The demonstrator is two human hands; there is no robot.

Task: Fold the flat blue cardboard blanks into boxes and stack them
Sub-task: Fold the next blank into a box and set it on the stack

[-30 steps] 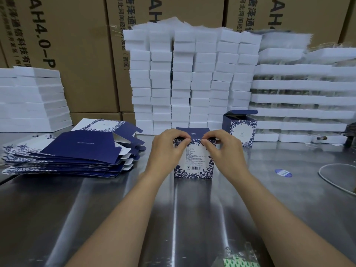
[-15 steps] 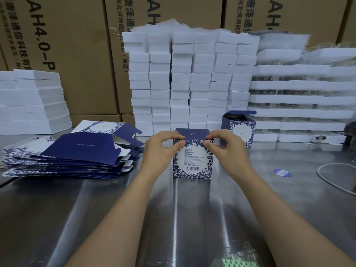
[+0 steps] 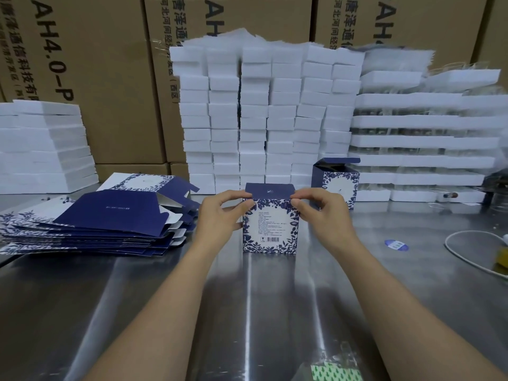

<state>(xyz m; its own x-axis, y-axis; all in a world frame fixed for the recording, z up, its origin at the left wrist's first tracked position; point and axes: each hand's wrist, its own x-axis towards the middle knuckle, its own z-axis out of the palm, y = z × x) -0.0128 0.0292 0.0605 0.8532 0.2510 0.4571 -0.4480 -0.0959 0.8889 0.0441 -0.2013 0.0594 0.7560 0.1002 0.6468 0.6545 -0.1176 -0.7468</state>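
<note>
**Head view: seating the top flap of a blue box**

Nearest, both forearms reach across the steel desk (image 3: 247, 312). The left hand (image 3: 220, 213) and right hand (image 3: 321, 213) each pinch an upper corner of the upright box (image 3: 270, 232), which stands at mid-desk. The thumbs are on its near face and the fingers curl at the edge of the dark blue top flap (image 3: 269, 191), which lies nearly flat.

The step in hand appears to be tucking this flap shut. Harder pressure from one side could skew the flap so that it buckles instead of seating. Squeezing the thin walls could dent them or slide the box on the smooth steel.

Left of it lies the stack of flat blanks (image 3: 110, 215). Behind it to the right stands a second box (image 3: 339, 185) with its lid raised. Farthest are white blocks (image 3: 264, 119) and brown cartons (image 3: 110, 78).
</note>
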